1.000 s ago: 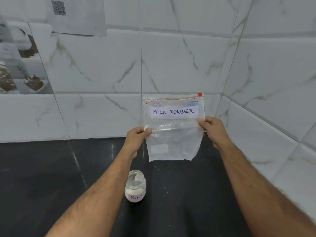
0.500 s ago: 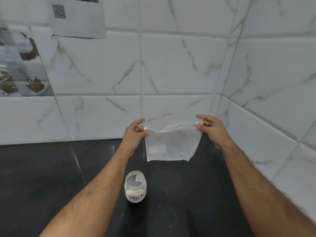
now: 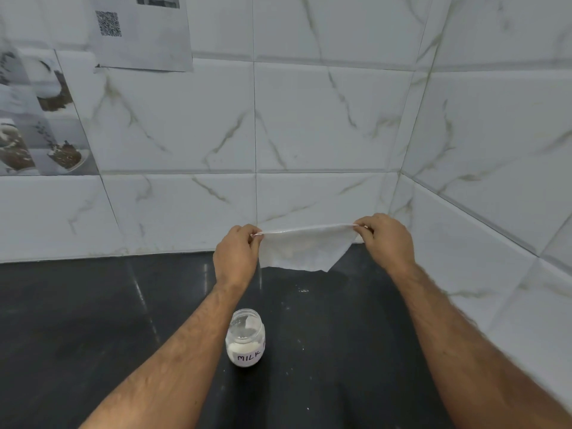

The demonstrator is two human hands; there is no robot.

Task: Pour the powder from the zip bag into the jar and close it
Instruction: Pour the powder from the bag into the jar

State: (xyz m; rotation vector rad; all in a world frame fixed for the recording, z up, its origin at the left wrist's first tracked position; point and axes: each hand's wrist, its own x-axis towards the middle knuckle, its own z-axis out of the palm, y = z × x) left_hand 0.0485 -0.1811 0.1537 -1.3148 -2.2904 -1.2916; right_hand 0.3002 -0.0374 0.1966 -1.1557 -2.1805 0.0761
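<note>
I hold a clear zip bag (image 3: 301, 249) stretched between both hands above the back of the black counter. My left hand (image 3: 236, 253) pinches its left top corner and my right hand (image 3: 385, 238) pinches its right top corner. The bag looks folded over and nearly flat, and its label is hidden. A small clear jar (image 3: 245, 337) marked "MILK" stands on the counter below my left forearm, without a lid, with white powder in its lower part. No lid is in view.
The black counter (image 3: 93, 335) runs to marble-tiled walls at the back (image 3: 309, 134) and the right (image 3: 495, 181). A printed sheet with a QR code (image 3: 142, 32) hangs at the upper left. White powder specks dot the counter near the jar.
The bag was upright with its "MILK POWDER" label showing. Its top half has folded away, and both hands have shifted from its sides to the folded top edge and pulled it taut.
</note>
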